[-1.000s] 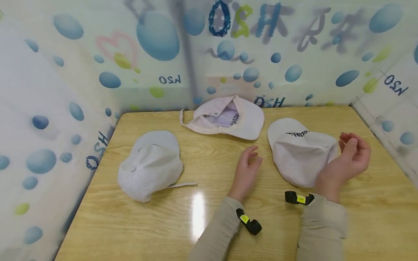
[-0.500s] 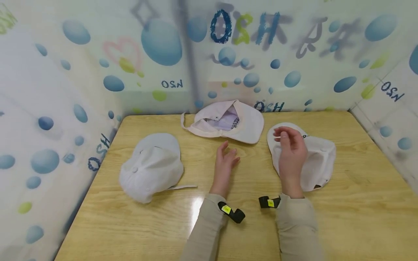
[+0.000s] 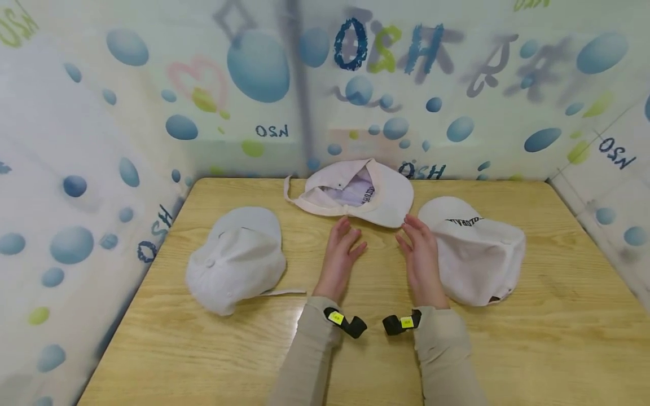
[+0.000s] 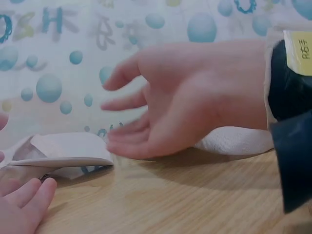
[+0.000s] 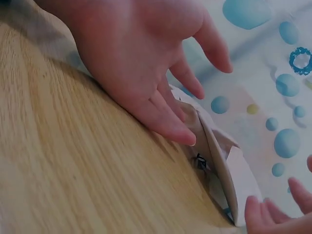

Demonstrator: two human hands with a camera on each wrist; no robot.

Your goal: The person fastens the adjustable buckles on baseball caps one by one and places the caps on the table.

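Three pale baseball caps lie on the wooden table. The back cap (image 3: pixel 393 206) lies tipped with its opening facing the front, its brim to the right and its strap to the left. My left hand (image 3: pixel 339 259) is in front of this cap, fingers parted and slightly bent. Facing it, my right hand (image 3: pixel 421 262) has its fingertips near the cap's brim and overlaps the left edge of the right cap (image 3: pixel 477 259), which has dark lettering. Neither hand holds anything. In the right wrist view, the left hand (image 5: pixel 141 63) partly hides the back cap.
The left cap (image 3: pixel 238 262) lies crown up, its strap trailing right on the table (image 3: pixel 228 361). Behind the table stands a wall (image 3: pixel 315 101) printed with blue drops and lettering. Black camera bands (image 3: pixel 350 324) sit on both wrists.
My right hand has moved left from the right cap's far side, across that cap, to its left edge. My left hand has moved a little left. The caps stay in place.
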